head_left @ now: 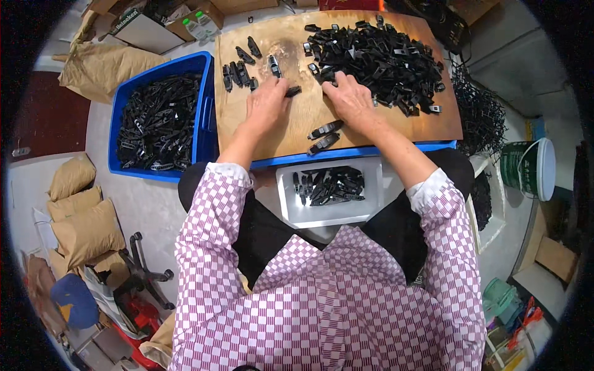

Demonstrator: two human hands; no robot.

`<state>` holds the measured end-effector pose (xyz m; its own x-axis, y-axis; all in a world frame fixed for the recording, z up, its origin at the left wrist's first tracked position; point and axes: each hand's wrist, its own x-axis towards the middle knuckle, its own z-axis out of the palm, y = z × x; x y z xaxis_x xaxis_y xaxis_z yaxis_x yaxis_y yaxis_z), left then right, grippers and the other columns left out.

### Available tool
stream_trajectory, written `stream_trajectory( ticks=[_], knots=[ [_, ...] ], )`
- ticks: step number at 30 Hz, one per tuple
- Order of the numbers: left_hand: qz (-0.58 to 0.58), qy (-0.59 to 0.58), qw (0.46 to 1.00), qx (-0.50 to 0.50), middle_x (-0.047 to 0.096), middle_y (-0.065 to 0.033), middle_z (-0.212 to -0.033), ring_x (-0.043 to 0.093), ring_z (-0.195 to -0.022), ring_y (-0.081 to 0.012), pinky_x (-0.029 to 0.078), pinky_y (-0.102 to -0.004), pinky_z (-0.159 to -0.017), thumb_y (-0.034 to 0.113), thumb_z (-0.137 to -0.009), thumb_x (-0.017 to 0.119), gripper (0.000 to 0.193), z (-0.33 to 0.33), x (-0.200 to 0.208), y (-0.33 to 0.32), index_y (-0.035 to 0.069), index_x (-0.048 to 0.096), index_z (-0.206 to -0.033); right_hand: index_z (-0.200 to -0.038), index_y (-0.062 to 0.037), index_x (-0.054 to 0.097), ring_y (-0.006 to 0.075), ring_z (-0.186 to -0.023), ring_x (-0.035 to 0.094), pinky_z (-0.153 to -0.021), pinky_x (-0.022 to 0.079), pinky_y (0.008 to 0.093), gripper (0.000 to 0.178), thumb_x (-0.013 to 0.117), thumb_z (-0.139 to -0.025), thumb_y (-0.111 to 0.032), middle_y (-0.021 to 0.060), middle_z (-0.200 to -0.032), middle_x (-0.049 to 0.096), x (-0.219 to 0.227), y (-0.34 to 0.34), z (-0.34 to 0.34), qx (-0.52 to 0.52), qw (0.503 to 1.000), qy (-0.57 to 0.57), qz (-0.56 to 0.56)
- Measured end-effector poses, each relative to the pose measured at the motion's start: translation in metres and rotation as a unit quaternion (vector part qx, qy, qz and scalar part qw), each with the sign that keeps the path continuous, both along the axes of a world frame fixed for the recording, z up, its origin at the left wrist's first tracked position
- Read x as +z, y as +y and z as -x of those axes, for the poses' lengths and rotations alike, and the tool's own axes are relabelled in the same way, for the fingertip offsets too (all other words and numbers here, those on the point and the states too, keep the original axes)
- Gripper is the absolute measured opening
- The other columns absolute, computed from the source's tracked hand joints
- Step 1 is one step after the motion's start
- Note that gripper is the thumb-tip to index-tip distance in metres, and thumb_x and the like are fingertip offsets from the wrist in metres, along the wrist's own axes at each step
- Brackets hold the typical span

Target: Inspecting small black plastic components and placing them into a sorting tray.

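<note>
On the wooden board, my left hand (267, 104) is closed with a black plastic part (293, 91) showing at its thumb side. Just beyond its fingers stands another black part with a pale end (274, 65). Several long black parts (240, 73) lie in loose rows to its left. My right hand (352, 102) has its fingers curled at the near left edge of a heap of small black plastic pieces (377, 62); what its fingertips hold is hidden. Two long black parts (325, 137) lie near the board's front edge, between my forearms.
A blue crate (207, 117) full of long black parts stands left of the board (297, 117). Below the front edge, between my legs, a white tray (297, 216) holds more parts. Black branching plastic scraps (479, 111) and a green bucket (523, 167) are at the right.
</note>
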<state>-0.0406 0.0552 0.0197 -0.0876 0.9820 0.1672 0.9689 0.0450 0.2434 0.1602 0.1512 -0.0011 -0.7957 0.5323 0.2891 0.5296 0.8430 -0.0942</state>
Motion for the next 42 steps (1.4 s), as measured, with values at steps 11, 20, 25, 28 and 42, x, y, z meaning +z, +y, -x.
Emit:
stream_trajectory(
  ticks=[11, 20, 25, 28, 42],
  knots=[
    [-0.09, -0.029, 0.987, -0.128, 0.055, -0.0138, -0.09, 0.057, -0.089, -0.0345, 0.048, -0.0443, -0.073, 0.01, -0.079, 0.067, 0.018, -0.032, -0.019, -0.006, 0.005, 0.055, -0.091, -0.102, -0.0067, 0.053, 0.0412, -0.09, 0.06, -0.075, 0.047, 0.0509, 0.017, 0.051, -0.094, -0.022, 0.0197, -0.094, 0.062, 0.001, 0.003, -0.021, -0.039, 0.908, 0.137, 0.395],
    [-0.037, -0.082, 0.995, -0.034, 0.056, -0.0136, -0.09, 0.058, -0.089, -0.0343, 0.048, -0.0433, -0.072, 0.013, -0.081, 0.067, 0.016, -0.032, -0.008, -0.025, 0.005, 0.056, -0.09, -0.097, -0.0069, 0.055, 0.0382, -0.083, 0.063, -0.069, 0.049, 0.048, 0.02, 0.058, -0.09, -0.025, 0.0172, -0.095, 0.063, 0.0, 0.0, -0.036, -0.016, 0.967, 0.05, 0.249],
    [0.016, -0.081, 0.996, -0.023, 0.058, -0.0132, -0.09, 0.06, -0.088, -0.0344, 0.048, -0.043, -0.072, 0.013, -0.082, 0.067, 0.015, -0.027, -0.012, -0.026, 0.006, 0.059, -0.092, -0.092, -0.007, 0.055, 0.0335, -0.081, 0.063, -0.066, 0.051, 0.0437, 0.02, 0.063, -0.086, -0.024, 0.0128, -0.089, 0.059, 0.004, -0.001, -0.043, 0.045, 0.995, 0.046, 0.08],
    [0.019, -0.101, 0.994, -0.045, 0.058, -0.0137, -0.089, 0.06, -0.087, -0.0349, 0.048, -0.0431, -0.073, 0.013, -0.081, 0.067, 0.015, -0.033, -0.014, -0.019, 0.006, 0.06, -0.092, -0.091, -0.0068, 0.055, 0.0324, -0.08, 0.062, -0.065, 0.051, 0.0423, 0.02, 0.064, -0.085, -0.024, 0.0116, -0.087, 0.057, 0.007, 0.002, -0.041, 0.057, 0.994, 0.07, 0.06],
    [0.03, -0.14, 0.986, -0.081, 0.058, -0.0125, -0.089, 0.061, -0.087, -0.0339, 0.049, -0.0424, -0.073, 0.01, -0.079, 0.068, 0.013, -0.041, -0.003, -0.016, 0.004, 0.061, -0.088, -0.088, -0.0036, 0.054, 0.0388, -0.079, 0.064, -0.065, 0.05, 0.0484, 0.023, 0.062, -0.088, -0.025, 0.0177, -0.082, 0.066, 0.015, 0.006, -0.033, 0.084, 0.98, -0.027, 0.178]
  ],
)
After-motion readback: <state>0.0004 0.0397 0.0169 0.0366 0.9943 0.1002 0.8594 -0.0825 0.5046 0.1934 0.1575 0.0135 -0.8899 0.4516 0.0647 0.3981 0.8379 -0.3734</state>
